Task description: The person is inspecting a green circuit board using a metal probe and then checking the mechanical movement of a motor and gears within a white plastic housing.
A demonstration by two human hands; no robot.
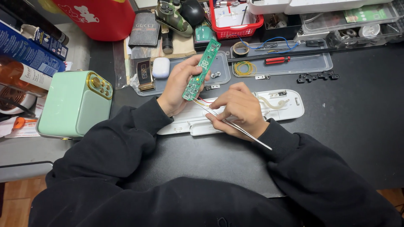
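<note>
Tweezers (235, 125) pinched in the right hand (237, 111) probe the lower end of the green circuit board (201, 70), gripped upright by the left hand (179, 86) above the white casing (290, 107) mid-table, likely needing steady, fine tip placement next.

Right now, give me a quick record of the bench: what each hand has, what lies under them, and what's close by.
left hand: holds a green circuit board, tilted up off the bench
right hand: grips metal tweezers, tips toward the board's lower end
wires: a thin red wire runs from the board's lower end
under hands: long white plastic casing, lying open
bench: black surface
nearby: clear tray with red screwdriver; mint-green box at left
</note>
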